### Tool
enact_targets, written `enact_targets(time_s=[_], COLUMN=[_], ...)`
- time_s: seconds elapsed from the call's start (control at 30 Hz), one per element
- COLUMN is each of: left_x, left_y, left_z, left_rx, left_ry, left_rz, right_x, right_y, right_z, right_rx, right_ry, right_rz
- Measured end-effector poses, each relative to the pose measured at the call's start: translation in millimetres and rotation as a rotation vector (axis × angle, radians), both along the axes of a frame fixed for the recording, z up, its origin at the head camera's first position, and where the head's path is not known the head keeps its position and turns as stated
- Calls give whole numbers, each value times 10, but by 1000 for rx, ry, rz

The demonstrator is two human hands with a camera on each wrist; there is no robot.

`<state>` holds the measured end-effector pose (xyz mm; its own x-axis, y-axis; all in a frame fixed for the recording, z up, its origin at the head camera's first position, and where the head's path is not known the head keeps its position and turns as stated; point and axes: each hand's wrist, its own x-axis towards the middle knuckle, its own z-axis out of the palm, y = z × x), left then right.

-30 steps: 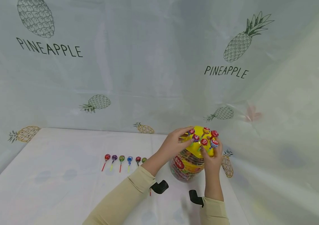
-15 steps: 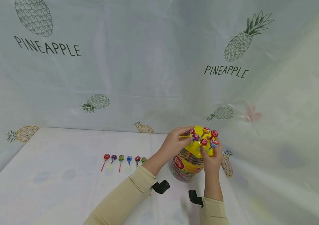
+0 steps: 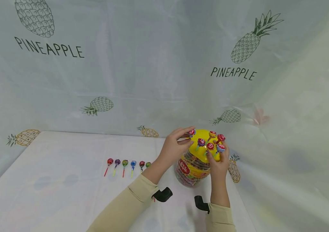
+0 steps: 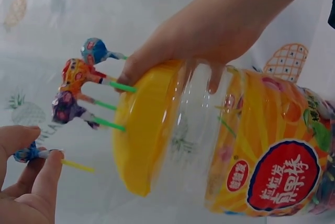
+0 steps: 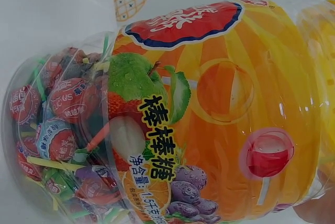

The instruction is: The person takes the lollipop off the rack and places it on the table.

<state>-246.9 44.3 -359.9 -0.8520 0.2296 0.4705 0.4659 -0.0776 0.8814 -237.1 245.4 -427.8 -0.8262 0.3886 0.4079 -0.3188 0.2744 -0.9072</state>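
A clear plastic jar of lollipops stands on the table, wearing a yellow lid. Several wrapped lollipops stick up out of the lid by their sticks. My left hand is at the lid's left side. Between its thumb and fingers it pinches a blue-wrapped lollipop, whose yellow stick points toward the lid without touching it. My right hand grips the lid's right side near the upright lollipops; in the right wrist view only a bit of skin shows at the lower right.
To the left of the jar, a row of lollipops lies on the white-covered table; my left forearm hides part of it. A pineapple-printed curtain hangs behind the table and along the right side.
My left hand has drawn up and to the left, taking the lollipop away from the lid. The right hand and jar have stayed in place.
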Motion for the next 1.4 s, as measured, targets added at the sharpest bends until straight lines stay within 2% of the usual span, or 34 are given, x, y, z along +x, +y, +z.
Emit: enact_targets(time_s=[0.1,0.2,0.3,0.53,0.77,0.9,1.07,1.27,1.4], left_x=[34,72,101,173,258,307,349,377,443], left_y=[-99,-188,-261,-394,-456,-508,-611,-747,-833], left_z=[-78,-186,-310,-592,-805,-930,-1164,-1457,-1562], left_rx=[16,-33,-76,-54,-47,-44,-61,-45,-35], left_ry=[-13,-32,-64,-181,-238,-283,-336,-428,-501], left_rz=[43,96,121,97,127,142,180,193,199], right_x=[9,10,5,-7,-21,-29,-18,-16,-26], right_y=[-4,2,4,-12,4,5,-3,0,-3], right_z=[5,0,3,-6,-25,-26,-19,-18,-22], right_rx=[7,28,30,7,6,-6,13,-10,-18], right_ry=[-1,6,7,-2,35,20,-15,21,36], right_rz=[-7,-19,-21,-14,1,8,-15,1,9])
